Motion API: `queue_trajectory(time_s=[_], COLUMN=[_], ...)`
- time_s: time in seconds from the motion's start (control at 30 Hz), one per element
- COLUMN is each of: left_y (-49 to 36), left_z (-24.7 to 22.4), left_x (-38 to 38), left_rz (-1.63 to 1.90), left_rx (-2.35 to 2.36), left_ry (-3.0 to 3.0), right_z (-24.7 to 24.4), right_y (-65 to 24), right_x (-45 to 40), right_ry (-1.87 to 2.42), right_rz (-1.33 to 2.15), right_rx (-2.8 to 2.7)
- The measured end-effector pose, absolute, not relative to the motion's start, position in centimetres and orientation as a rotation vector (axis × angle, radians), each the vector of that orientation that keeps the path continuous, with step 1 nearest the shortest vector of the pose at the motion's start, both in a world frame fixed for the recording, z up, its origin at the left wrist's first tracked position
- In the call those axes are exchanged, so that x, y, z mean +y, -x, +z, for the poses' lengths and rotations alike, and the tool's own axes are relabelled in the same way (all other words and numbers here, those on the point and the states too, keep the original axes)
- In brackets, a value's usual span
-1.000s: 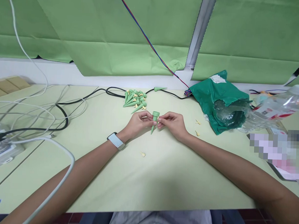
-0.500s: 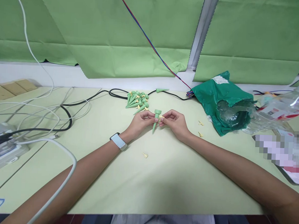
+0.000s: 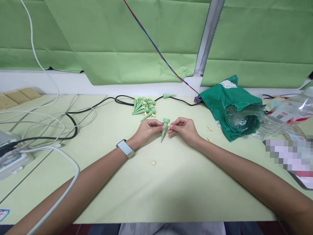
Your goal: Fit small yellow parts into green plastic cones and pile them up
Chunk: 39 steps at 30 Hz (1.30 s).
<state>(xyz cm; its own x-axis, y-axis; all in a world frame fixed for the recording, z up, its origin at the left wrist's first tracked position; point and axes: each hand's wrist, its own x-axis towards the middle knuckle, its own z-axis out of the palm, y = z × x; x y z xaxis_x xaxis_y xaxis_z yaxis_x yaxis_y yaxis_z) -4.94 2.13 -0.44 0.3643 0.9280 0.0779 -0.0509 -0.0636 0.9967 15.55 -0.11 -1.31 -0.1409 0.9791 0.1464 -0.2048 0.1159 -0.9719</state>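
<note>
My left hand [image 3: 150, 131] pinches a green plastic watering spike [image 3: 165, 128], its wide cap up and its point down. Close against the spike's right side, my right hand [image 3: 183, 130] grips a small cream valve [image 3: 169, 126], mostly covered by the fingertips. Whether the valve is seated in the spike I cannot tell. Behind my left hand lies a pile of green spikes [image 3: 141, 106], several with cream valves on them. One more green spike [image 3: 169, 96] rests apart at the back. Loose cream pieces lie on the table: one [image 3: 153, 162] in front, two [image 3: 210, 129] at right.
A torn green plastic bag [image 3: 218, 102] and a clear bottle [image 3: 287, 111] stand at the right, near a blurred flat item [image 3: 285, 159]. White cables and a power strip [image 3: 11, 160] occupy the left. Cardboard boxes [image 3: 16, 97] sit at the back left.
Both hands keep their grip at nearly the same place. The spike leans slightly more, and less of the cream valve shows between the fingers. The camera view has shifted a little.
</note>
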Motion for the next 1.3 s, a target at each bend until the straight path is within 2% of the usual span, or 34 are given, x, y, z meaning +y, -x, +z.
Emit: queue_trajectory(time_s=[0.13, 0.33, 0.6, 0.8, 1.3], left_y=[4.89, 4.93, 4.89, 4.80, 4.52], left_z=[-0.41, -0.43, -0.32, 0.05, -0.11], left_x=[2.18, 2.07, 2.10, 1.82, 2.22], left_rz=[0.983, 1.002, 0.976, 0.968, 1.037], left_rx=[0.861, 0.846, 0.831, 0.833, 0.826], left_ry=[-1.344, -1.398, -1.385, -1.385, -1.246], right_z=[-1.52, -1.27, -1.48, -1.15, -1.03], right_y=[-15.53, -15.42, -15.46, -15.38, -15.32], right_x=[-0.16, 0.26, 0.17, 0.18, 0.25], right_ry=[0.888, 0.896, 0.911, 0.895, 0.901], right_rz=[1.076, 1.284, 1.127, 1.295, 1.202], right_rx=[-1.396, -1.251, -1.396, -1.263, -1.357])
